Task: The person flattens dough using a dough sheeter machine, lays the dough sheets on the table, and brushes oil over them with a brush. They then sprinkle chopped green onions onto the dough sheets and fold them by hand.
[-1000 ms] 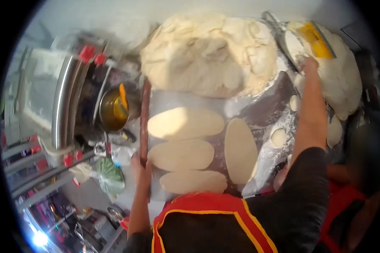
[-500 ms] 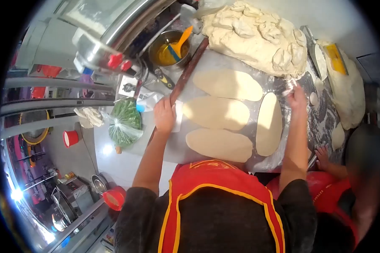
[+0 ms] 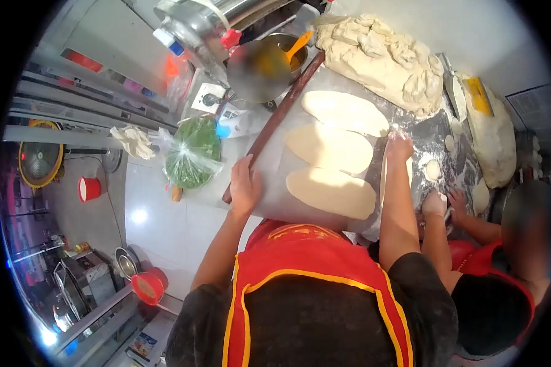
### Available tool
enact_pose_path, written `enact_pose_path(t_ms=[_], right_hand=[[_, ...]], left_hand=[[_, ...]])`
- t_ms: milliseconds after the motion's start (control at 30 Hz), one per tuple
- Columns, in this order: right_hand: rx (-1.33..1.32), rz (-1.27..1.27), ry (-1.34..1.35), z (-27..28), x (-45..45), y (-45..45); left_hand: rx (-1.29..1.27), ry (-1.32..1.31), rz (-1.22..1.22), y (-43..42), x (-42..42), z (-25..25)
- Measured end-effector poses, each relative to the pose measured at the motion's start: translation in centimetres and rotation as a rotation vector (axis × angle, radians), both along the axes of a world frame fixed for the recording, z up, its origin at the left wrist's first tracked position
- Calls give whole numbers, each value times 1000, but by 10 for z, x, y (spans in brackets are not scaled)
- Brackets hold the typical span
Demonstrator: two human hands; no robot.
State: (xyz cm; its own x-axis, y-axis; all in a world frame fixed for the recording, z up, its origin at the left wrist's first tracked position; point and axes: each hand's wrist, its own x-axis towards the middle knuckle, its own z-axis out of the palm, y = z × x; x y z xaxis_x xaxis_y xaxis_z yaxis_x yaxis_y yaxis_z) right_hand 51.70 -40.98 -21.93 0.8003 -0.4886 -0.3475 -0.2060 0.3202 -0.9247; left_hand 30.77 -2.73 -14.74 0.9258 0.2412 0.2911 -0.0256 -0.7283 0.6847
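My left hand (image 3: 246,186) rests with fingers stretched out against the lower part of a long dark-brown wooden rod (image 3: 281,113). Over the upper end of an upright dough sheet (image 3: 384,183) is my right hand (image 3: 400,148), its fingers closed and pointing down near some flour. Whatever those fingers hold is hidden. My right forearm covers much of that sheet. Between my hands lie three flat oval dough sheets, an upper one (image 3: 346,113), a middle one (image 3: 330,148) and a lower one (image 3: 332,194), side by side on the grey worktop.
A big dough mass (image 3: 382,64) sits at the back. A co-worker's floury hand (image 3: 434,203) and other hand (image 3: 462,208) are at the right, near small dough pieces (image 3: 433,170). At the left are a bag of greens (image 3: 194,153) and a bowl with an orange-handled tool (image 3: 299,46).
My right hand has moved left from the floury patch to the upright dough sheet. A co-worker's second hand has come into view. The whole view has shifted slightly.
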Motion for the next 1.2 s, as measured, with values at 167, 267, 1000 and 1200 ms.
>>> enact_pose_path(t_ms=[167,267,1000,1200], right_hand=[[-415,376,246,45,-75,130],[-307,390,284,47,-81,128],[-175,329,-49,-54,-144,-164],[-868,608,157,-29,-122,-91]], left_hand=[[-13,-13,-68,-2,-13,-11],[-116,18,-91,0,-15,-8],[1151,529,-532,6,-7,-46],[1051,326,-304,-8,1,-34]])
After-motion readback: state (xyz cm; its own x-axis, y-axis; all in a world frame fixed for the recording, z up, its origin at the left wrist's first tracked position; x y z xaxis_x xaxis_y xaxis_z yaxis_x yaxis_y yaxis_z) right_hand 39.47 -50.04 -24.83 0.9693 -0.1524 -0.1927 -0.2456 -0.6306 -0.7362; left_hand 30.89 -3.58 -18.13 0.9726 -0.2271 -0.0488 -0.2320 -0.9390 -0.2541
